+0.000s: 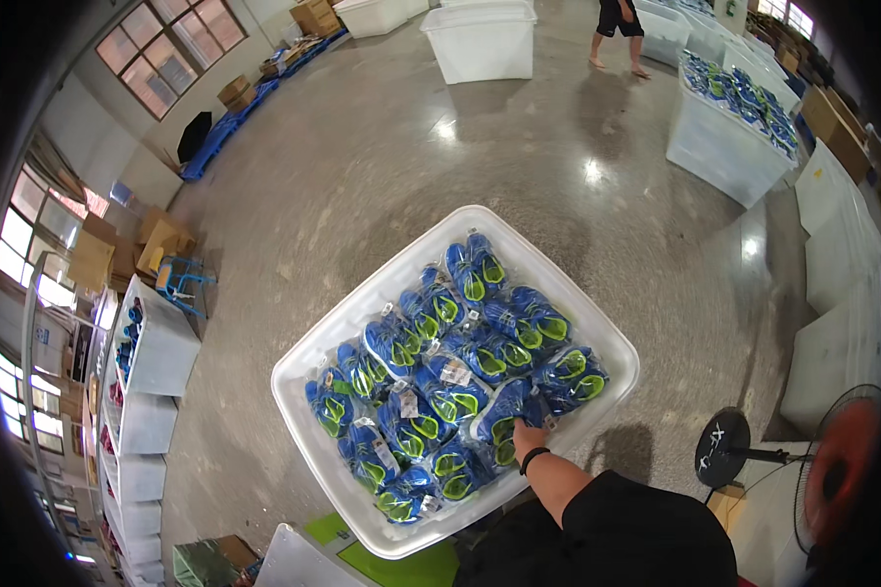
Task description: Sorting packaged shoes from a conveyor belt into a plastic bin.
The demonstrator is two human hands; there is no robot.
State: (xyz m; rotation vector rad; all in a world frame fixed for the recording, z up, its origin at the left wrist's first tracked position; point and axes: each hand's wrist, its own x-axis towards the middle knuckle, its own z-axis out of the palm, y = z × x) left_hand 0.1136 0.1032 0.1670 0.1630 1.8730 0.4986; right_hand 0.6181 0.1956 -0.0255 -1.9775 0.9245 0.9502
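Observation:
A large white plastic bin stands in front of me, filled with rows of blue shoes with lime-green linings, packed in clear plastic bags. From the lower right my right arm reaches over the bin's near edge, a black band round the wrist. My right hand is closed on a bagged pair of shoes at the near right side of the pile; its fingertips are partly hidden. Other bagged shoes lie right beside it. Some bags carry white labels. My left hand is out of view.
A standing fan and its round black base are at the right. White bins line the left side. Another bin of bagged shoes stands far right, near a walking person. An empty-looking white bin is far ahead.

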